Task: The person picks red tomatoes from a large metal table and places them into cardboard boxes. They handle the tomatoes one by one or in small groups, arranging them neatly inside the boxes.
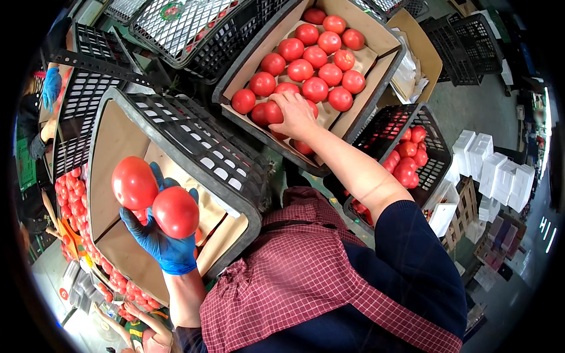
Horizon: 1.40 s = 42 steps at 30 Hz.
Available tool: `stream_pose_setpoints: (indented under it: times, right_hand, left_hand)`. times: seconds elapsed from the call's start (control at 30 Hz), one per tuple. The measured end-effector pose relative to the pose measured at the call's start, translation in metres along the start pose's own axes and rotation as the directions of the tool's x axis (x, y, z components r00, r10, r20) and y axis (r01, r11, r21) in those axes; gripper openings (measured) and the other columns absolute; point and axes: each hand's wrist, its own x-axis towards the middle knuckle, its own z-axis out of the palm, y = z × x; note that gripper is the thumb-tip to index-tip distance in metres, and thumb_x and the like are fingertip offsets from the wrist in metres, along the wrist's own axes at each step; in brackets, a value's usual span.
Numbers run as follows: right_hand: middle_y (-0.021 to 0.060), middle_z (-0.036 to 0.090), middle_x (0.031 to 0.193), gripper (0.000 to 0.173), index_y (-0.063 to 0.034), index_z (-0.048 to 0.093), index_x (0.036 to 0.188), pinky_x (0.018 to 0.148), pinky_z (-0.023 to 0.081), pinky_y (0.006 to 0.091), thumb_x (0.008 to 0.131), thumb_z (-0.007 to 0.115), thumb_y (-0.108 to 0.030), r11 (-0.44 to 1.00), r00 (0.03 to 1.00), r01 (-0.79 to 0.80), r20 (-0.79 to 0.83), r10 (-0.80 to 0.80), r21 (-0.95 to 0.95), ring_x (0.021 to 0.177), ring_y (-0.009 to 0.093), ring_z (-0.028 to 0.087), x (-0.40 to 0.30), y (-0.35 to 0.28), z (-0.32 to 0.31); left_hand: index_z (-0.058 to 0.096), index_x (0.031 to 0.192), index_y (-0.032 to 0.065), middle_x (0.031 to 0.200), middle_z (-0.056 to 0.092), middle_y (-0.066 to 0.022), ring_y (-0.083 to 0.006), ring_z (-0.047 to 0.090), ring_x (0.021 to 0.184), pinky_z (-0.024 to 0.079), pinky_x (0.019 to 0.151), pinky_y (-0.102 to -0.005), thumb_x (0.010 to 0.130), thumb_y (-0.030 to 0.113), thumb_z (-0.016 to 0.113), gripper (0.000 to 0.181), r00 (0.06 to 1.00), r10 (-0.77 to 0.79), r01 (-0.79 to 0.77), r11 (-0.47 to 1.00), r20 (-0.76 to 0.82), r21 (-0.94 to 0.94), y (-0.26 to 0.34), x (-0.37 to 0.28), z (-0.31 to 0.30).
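Observation:
My left hand [165, 238], in a blue glove, holds two red tomatoes [175, 212] over a cardboard-lined black plastic crate [119, 132]; a few tomatoes show in part beneath it. My bare right hand [295, 114] reaches into a second cardboard-lined crate [371, 22], its fingers curled over a tomato [273, 112] near the crate's close edge. Whether that tomato is lifted, I cannot tell. Several more tomatoes [315, 89] lie spaced out on brown paper in this crate.
A black crate [435, 145] with loose tomatoes stands at right. Lidded mesh crates [176, 26] are at the top left. White foam boxes [494, 167] stand on the far right. At the left, beside piled tomatoes [75, 198], show a co-worker's blue-gloved hand [52, 86] and, lower down, another person's arms [145, 320].

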Motion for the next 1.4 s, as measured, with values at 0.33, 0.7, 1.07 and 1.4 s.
stream_pose_setpoints:
  times: [0.33,0.7,1.07,1.4]
  right_hand:
    - [0.0141,0.051,0.127,0.073,-0.0141,0.053,0.131,0.097,0.047,0.0495,0.067,0.086,-0.022,0.999,0.997,-0.026,-0.069,0.027,0.027,0.120,0.038,0.051,-0.001,-0.002,0.009]
    - [0.0130,0.050,0.129,0.076,-0.0139,0.051,0.134,0.099,0.046,0.0487,0.067,0.086,-0.023,0.999,0.997,-0.023,-0.072,0.026,0.044,0.121,0.037,0.051,-0.002,-0.005,0.009]
    - [0.0154,0.052,0.127,0.064,-0.0137,0.055,0.131,0.099,0.045,0.0480,0.077,0.079,-0.039,0.998,0.982,-0.044,-0.183,0.049,0.033,0.118,0.037,0.053,0.004,0.002,0.012]
    - [0.0211,0.062,0.125,0.072,-0.0069,0.051,0.135,0.105,0.036,0.0516,0.079,0.074,-0.047,0.814,0.868,-0.493,-0.236,0.436,-0.308,0.119,0.039,0.056,0.070,0.041,-0.033]
  left_hand:
    - [0.032,0.156,0.0134,0.156,0.042,-0.0116,-0.0347,0.057,0.123,0.040,0.103,-0.0711,0.093,0.049,0.064,0.079,0.999,-0.005,0.005,1.000,0.036,0.002,0.002,-0.001,-0.002]
    - [0.033,0.155,0.0122,0.154,0.045,-0.0111,-0.0352,0.059,0.122,0.039,0.105,-0.0701,0.092,0.048,0.066,0.080,1.000,-0.026,0.026,0.999,0.005,-0.038,0.003,-0.002,0.002]
    - [0.032,0.155,0.0111,0.152,0.047,-0.0108,-0.0341,0.060,0.121,0.039,0.104,-0.0700,0.093,0.051,0.064,0.080,0.999,-0.032,0.032,0.999,-0.002,-0.030,0.004,-0.002,0.000]
    - [0.034,0.155,0.0148,0.152,0.047,-0.0122,-0.0339,0.062,0.119,0.041,0.103,-0.0704,0.093,0.052,0.063,0.078,1.000,-0.027,0.027,0.999,0.005,-0.040,0.005,-0.001,0.002]
